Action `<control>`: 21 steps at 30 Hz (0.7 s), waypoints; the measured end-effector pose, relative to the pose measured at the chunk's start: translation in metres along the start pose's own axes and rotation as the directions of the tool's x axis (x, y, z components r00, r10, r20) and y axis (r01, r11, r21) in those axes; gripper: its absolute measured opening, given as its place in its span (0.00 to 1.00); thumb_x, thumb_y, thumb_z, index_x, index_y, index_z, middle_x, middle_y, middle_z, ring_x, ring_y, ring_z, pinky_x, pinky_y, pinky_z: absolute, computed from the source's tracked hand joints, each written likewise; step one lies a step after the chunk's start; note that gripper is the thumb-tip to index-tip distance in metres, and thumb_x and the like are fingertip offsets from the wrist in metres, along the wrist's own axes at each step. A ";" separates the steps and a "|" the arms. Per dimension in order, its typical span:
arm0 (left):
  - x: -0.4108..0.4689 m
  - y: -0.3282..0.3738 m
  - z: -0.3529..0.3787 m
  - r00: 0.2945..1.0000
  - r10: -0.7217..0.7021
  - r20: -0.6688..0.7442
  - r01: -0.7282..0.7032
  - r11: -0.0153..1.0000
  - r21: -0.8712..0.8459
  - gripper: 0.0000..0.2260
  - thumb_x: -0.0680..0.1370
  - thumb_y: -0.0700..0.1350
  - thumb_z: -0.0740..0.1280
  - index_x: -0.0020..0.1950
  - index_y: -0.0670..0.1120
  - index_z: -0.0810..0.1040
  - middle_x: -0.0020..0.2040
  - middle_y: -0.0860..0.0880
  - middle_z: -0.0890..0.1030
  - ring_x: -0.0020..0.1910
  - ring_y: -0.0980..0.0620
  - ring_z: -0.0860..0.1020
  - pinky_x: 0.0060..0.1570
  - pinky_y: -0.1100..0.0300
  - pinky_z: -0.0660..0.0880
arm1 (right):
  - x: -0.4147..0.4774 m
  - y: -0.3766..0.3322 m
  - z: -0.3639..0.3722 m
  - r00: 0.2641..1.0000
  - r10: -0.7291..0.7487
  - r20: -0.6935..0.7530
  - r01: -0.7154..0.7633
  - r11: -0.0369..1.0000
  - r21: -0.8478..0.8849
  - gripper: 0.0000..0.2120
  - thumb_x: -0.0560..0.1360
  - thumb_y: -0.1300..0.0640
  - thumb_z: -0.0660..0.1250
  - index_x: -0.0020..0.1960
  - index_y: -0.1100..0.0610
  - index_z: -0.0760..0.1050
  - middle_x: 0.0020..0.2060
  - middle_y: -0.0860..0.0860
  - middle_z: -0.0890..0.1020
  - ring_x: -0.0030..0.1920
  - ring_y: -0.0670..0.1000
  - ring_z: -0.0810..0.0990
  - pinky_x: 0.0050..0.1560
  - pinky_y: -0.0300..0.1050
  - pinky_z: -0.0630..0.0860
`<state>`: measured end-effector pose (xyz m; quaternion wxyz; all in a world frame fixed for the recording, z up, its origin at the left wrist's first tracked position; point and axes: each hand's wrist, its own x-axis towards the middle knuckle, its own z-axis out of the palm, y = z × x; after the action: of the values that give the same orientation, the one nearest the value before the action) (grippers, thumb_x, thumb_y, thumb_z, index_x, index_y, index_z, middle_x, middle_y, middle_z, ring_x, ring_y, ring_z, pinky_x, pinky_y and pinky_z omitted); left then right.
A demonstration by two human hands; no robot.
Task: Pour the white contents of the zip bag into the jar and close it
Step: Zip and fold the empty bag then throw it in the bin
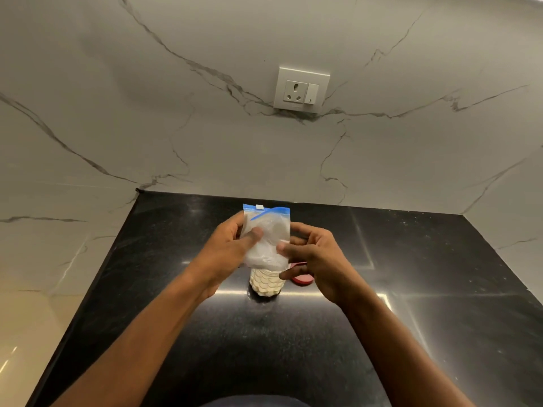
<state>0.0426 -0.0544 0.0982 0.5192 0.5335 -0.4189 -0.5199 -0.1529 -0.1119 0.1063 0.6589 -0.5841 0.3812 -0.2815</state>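
A clear zip bag (266, 230) with a blue zip strip at its top is held upright just above the jar (266, 284). The bag looks nearly empty, with its lower end bunched at the jar's mouth. My left hand (226, 254) grips the bag's left side, thumb pressed on its front. My right hand (311, 259) pinches its right side. The patterned glass jar stands on the black counter (176, 318) and is full of white contents. Its mouth is hidden by the bag. A red lid (302, 279) lies flat on the counter just right of the jar, partly behind my right fingers.
The counter ends at a marble wall (264, 160) close behind the jar. A white socket and switch plate (301, 89) sits on that wall above. The counter's left edge (97, 277) drops to a pale floor.
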 end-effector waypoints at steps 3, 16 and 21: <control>-0.001 0.004 -0.010 0.997 -0.064 0.045 0.065 0.997 -0.030 0.12 0.82 0.40 0.70 0.62 0.54 0.82 0.52 0.52 0.89 0.51 0.51 0.88 0.40 0.59 0.85 | 0.002 0.003 0.000 0.998 0.041 -0.043 -0.034 0.990 0.138 0.16 0.78 0.69 0.69 0.60 0.52 0.84 0.53 0.58 0.88 0.45 0.59 0.89 0.36 0.45 0.85; -0.016 -0.003 -0.032 0.932 0.050 0.359 -0.087 0.992 0.087 0.28 0.76 0.40 0.79 0.74 0.55 0.76 0.67 0.49 0.83 0.64 0.46 0.84 0.58 0.52 0.83 | 0.012 0.017 0.010 0.925 0.345 -0.157 -0.189 0.779 0.597 0.14 0.77 0.71 0.60 0.52 0.62 0.82 0.39 0.59 0.88 0.27 0.46 0.83 0.25 0.36 0.77; -0.017 -0.009 -0.016 0.953 0.295 -0.062 -0.276 0.937 0.214 0.11 0.75 0.54 0.71 0.57 0.57 0.83 0.53 0.59 0.86 0.53 0.55 0.86 0.44 0.64 0.83 | 0.005 0.020 0.011 0.958 0.281 -0.052 -0.188 0.758 0.625 0.14 0.79 0.61 0.61 0.61 0.64 0.79 0.51 0.65 0.87 0.44 0.56 0.90 0.37 0.46 0.85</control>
<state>0.0554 -0.0349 0.0903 0.5512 0.5408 -0.5181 -0.3679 -0.1426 -0.1069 0.0860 0.8136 -0.2642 0.3852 -0.3462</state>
